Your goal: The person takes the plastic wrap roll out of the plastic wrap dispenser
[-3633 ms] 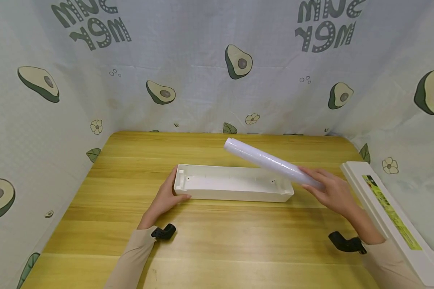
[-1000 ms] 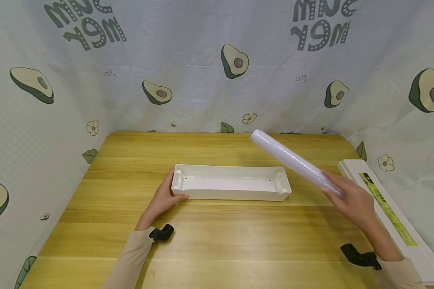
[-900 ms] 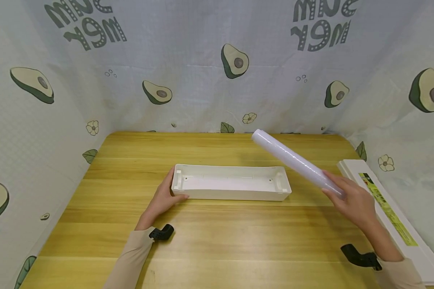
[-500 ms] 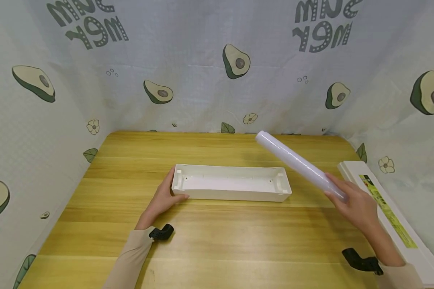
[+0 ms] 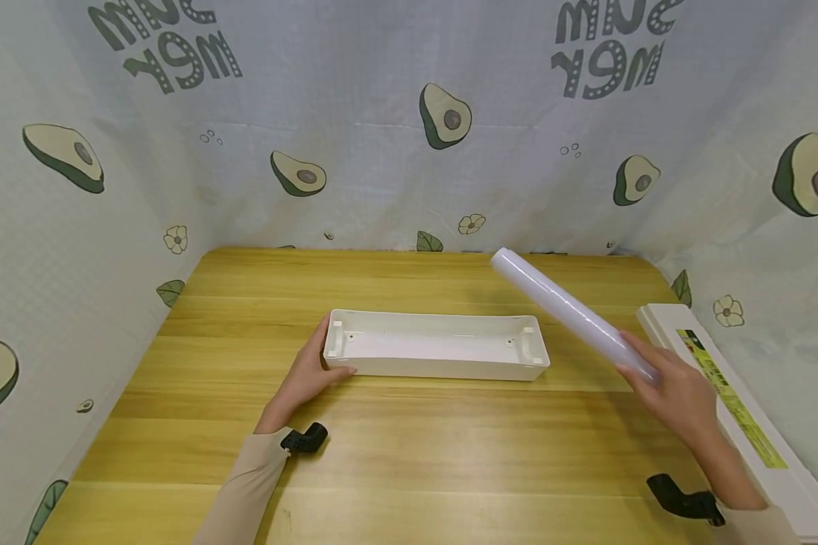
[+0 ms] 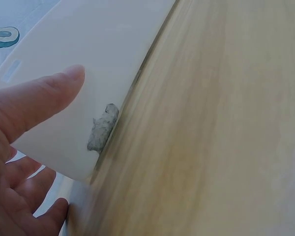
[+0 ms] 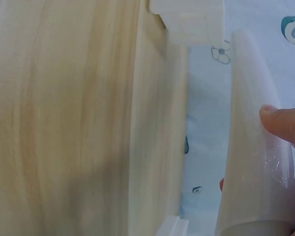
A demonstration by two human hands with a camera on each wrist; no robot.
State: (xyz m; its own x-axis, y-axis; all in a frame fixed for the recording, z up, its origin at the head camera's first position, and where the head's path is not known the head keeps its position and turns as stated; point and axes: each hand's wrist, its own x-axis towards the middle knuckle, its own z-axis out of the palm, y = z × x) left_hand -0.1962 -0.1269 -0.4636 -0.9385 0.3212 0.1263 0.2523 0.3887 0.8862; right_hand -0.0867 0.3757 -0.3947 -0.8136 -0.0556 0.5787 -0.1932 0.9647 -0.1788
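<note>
A long white plastic box (image 5: pixel 436 369) sits open-topped on the table, with a small holder inside each end. My left hand (image 5: pixel 307 375) grips its left end, thumb on the near wall and fingers round the end. In the left wrist view, a grey rough patch (image 6: pixel 103 129) marks the box's wall below the thumb (image 6: pixel 64 88). My right hand (image 5: pixel 678 393) holds a cling film roll (image 5: pixel 566 306) by its near end. The roll slants up and to the left, raised to the right of the box. The right thumb (image 7: pixel 282 123) lies along the roll in the right wrist view.
A long white lid-like piece (image 5: pixel 668 318) with a green-yellow label (image 5: pixel 732 397) lies along the table's right edge, close to my right forearm. A cloth printed with avocados (image 5: pixel 382 113) hangs behind and beside the wooden table (image 5: pixel 409 462).
The cling film roll has moved right, from overlapping the box's right end to beyond it, and points more steeply away. My left hand and the box stay in place.
</note>
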